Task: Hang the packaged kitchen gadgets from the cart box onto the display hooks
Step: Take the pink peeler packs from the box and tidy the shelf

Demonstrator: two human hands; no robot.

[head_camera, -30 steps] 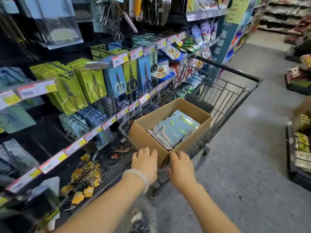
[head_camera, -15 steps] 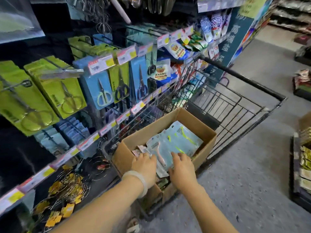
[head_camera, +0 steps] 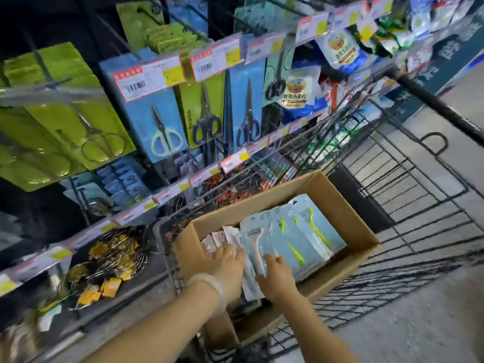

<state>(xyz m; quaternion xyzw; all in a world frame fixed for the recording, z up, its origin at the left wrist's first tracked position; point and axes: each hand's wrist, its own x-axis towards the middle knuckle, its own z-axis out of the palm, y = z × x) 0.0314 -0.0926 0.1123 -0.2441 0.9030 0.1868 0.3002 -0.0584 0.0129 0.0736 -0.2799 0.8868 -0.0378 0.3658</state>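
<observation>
A brown cardboard box (head_camera: 349, 205) stands in the wire cart (head_camera: 419, 184). In it lies a fanned stack of light blue peeler packs (head_camera: 309, 231), with green and pink peelers behind clear blisters. My left hand (head_camera: 227, 265), with a pale bracelet on the wrist, curls its fingers over the near left end of the stack. My right hand (head_camera: 277, 277) rests beside it with its fingers spread flat on the packs. The display hooks (head_camera: 183, 22) jut out of the dark wall on the left, above the cart.
Blue scissors packs (head_camera: 162, 121) and green ones (head_camera: 65, 113) hang on the hooks behind price tags (head_camera: 146, 78). Wire skimmers with yellow tags (head_camera: 115, 258) lie on the low shelf. Food pouches (head_camera: 340, 52) hang further along. Grey aisle floor (head_camera: 419, 323) lies to the right.
Both hands left the box's near edge and went in onto the peeler packs. The view has come closer to the shelf and the cart.
</observation>
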